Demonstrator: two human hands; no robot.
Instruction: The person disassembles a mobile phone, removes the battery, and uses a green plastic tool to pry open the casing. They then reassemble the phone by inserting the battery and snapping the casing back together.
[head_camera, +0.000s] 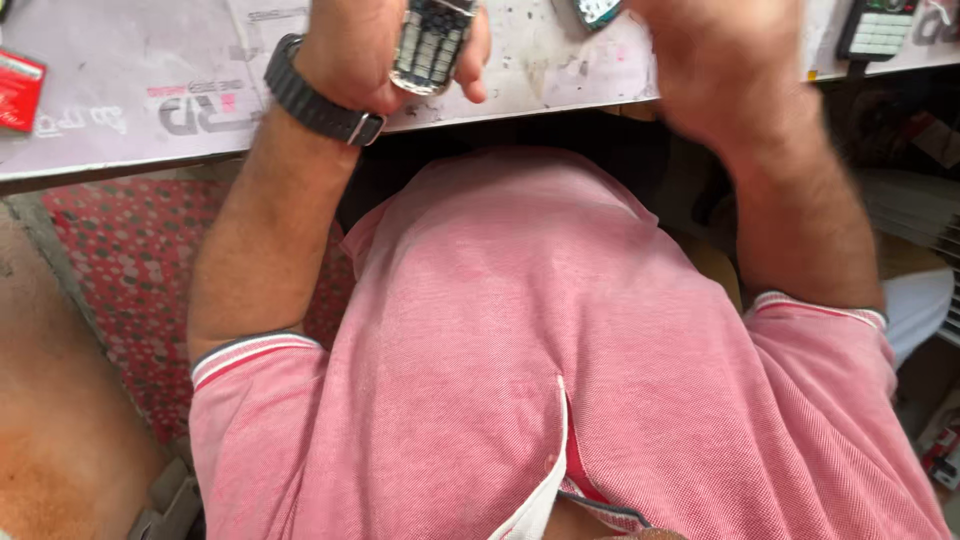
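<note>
Left hand (375, 50) clamped around a keypad phone (432, 45) above the worktable (130, 100), right hand (725, 60) blurred, grip unreadable, calculator (878, 28) far right

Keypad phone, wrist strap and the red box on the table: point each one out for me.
keypad phone (430, 45), head view, on its rows of keys.
wrist strap (315, 100), head view, on the dark band across the left wrist.
red box (18, 90), head view, on its red top face.

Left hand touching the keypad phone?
Touching. Head view: the left hand wraps the keypad phone, thumb and fingers on its sides. The right hand is blurred and apart.
</note>
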